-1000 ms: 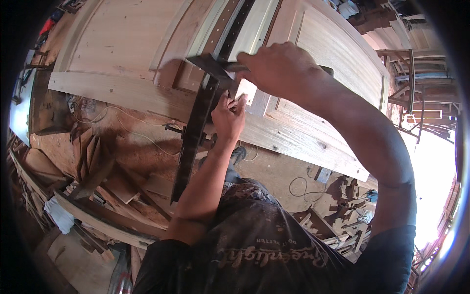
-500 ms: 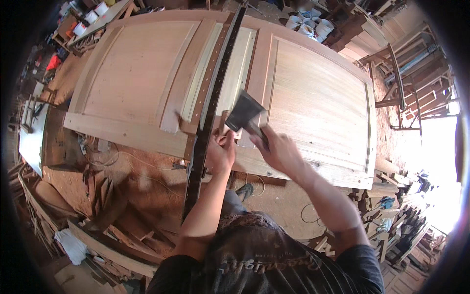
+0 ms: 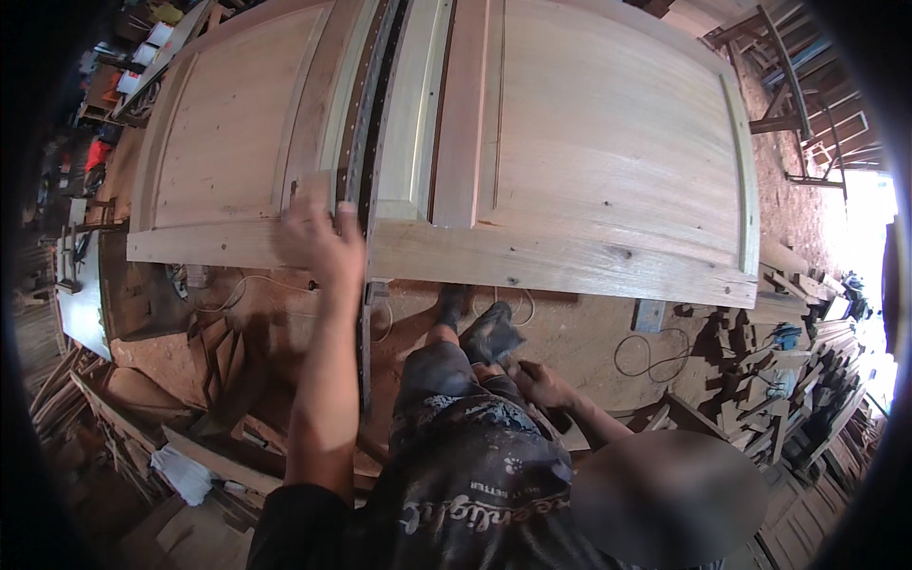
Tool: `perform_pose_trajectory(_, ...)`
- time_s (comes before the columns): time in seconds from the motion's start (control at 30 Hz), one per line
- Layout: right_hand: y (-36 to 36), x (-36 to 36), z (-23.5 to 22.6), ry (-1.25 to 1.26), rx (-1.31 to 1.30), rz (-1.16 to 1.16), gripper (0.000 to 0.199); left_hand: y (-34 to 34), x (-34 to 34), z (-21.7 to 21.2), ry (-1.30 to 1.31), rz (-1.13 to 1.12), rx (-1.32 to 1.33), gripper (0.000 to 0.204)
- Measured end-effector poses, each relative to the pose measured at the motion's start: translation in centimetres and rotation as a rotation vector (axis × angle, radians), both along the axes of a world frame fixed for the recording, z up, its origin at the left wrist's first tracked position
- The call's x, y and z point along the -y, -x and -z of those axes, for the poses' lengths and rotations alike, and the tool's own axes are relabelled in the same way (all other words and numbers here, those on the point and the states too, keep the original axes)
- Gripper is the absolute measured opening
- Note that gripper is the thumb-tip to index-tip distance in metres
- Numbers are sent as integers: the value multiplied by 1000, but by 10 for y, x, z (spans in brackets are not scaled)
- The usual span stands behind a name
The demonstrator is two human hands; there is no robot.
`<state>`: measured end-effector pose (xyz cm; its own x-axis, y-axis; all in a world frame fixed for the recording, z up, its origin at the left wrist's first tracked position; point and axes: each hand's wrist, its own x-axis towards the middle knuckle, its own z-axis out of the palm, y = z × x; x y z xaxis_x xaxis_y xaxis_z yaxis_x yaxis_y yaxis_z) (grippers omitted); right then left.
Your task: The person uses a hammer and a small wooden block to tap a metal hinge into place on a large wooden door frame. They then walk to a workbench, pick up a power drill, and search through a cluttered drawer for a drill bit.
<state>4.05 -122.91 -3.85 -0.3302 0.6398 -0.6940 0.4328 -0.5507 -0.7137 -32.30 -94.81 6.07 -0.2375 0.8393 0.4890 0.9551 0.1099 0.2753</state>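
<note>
A large panelled wooden door (image 3: 608, 249) lies flat before me, with a long dark metal bar (image 3: 373, 133) with holes running across it. My left hand (image 3: 325, 242) is over the near edge of the door, just left of the bar. Its fingers are smeared by motion; a pale, block-like piece of wood (image 3: 319, 186) shows blurred at the fingertips, and I cannot tell whether it is held. Down beside my legs, my right hand (image 3: 541, 384) is closed round the handle of a hatchet (image 3: 560, 420), whose dark head is mostly hidden in shadow.
Offcuts of wood (image 3: 760, 404) are heaped at the right. A wooden frame (image 3: 784, 85) stands beyond the door's far right corner. Cables (image 3: 654, 353) lie on the dusty floor. Boards and a white cloth (image 3: 182, 475) are at the lower left.
My right hand has swung from above the door down beside my legs with the hatchet. My left hand has moved left and up, across the bar. The view has shifted.
</note>
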Motion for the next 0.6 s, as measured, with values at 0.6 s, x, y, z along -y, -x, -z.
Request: perform_pose_trajectory(0.6,98,-193,99,554,-619,493,53,-96,52,51,204,530,-23,46)
